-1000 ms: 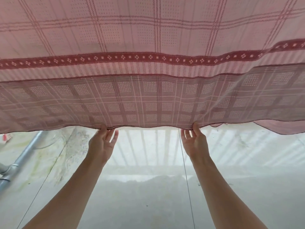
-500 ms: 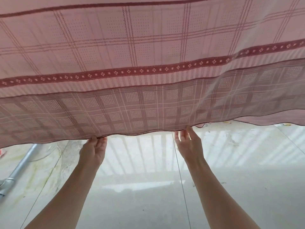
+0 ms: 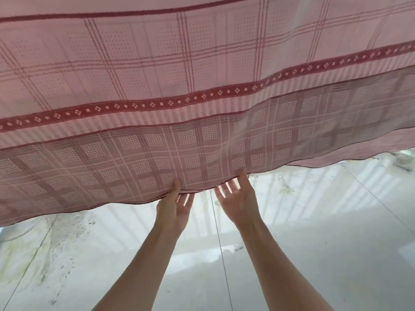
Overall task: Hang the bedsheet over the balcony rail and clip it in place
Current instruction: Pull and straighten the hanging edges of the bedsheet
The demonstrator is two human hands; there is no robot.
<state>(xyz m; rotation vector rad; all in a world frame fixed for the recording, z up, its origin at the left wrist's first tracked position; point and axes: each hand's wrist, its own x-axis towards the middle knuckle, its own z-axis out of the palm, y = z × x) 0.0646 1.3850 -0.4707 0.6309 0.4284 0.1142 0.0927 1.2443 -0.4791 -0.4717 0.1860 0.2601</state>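
Observation:
A pink bedsheet (image 3: 202, 90) with dark red checks and a patterned red band hangs across the whole upper view. Its darker lower border ends in a wavy hem just above my hands. My left hand (image 3: 174, 208) pinches the hem, thumb on the near face and fingers behind the cloth. Close to its right, my right hand (image 3: 239, 199) holds the hem the same way, thumb on the fabric and fingers spread straight underneath. The rail is hidden behind the sheet. No clips are in view.
Below the sheet lies a pale tiled floor (image 3: 303, 254) with striped shadows of bars and a dark seam running between my arms. Greenish stains and specks (image 3: 45, 254) mark the floor at the left.
My left hand has slid right along the hem until it sits close to my right hand. The view has shifted, and the grey pipe at the left is out of sight.

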